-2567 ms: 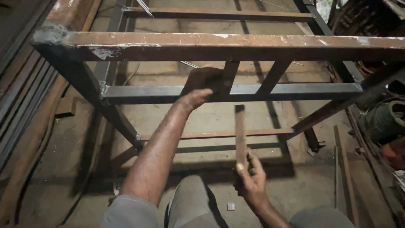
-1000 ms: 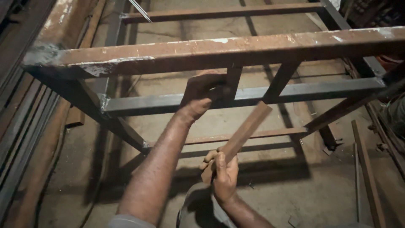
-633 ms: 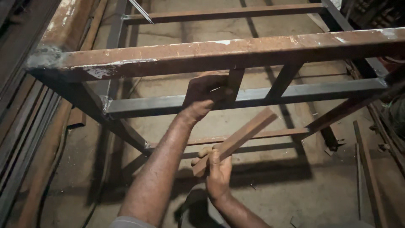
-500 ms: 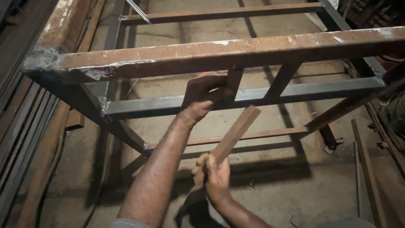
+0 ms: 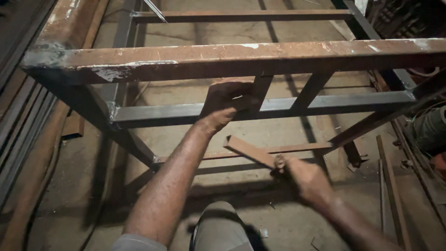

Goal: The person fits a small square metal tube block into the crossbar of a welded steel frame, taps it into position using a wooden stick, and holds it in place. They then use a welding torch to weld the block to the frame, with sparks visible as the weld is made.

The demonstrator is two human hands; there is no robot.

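A: What fills the view, biggest thing first?

B: A rusty welded steel frame point(image 5: 241, 58), seen from above, w/ its top rail running across the upper half. Below that sits a grey cross rail point(image 5: 186, 110), then a lower rust-coloured rail near the concrete floor point(image 5: 74, 176).

A: And the hands?

B: The left hand point(image 5: 227, 100) reaches under the top rail, fingers closed round a short upright strut point(image 5: 259, 90) where it meets the grey rail. The right hand point(image 5: 306, 179) is lower, clamped on one end of a short flat metal bar point(image 5: 251, 151).

A: Where's the bar pointing?

B: Up and to the left, approx. toward the left forearm, its free end just below the grey rail and not touching the frame. It's blurred, so prob. mid-swing.

A: What's different from a moment ago?

B: Half a sec. back the bar leaned up to the right; now it tips the other way. The left hand hasn't shifted from the strut. My read: the bar is being turned about, not yet placed against anything.

A: Anything else?

B: Loose steel strips point(image 5: 388, 186) lie on the floor at right.
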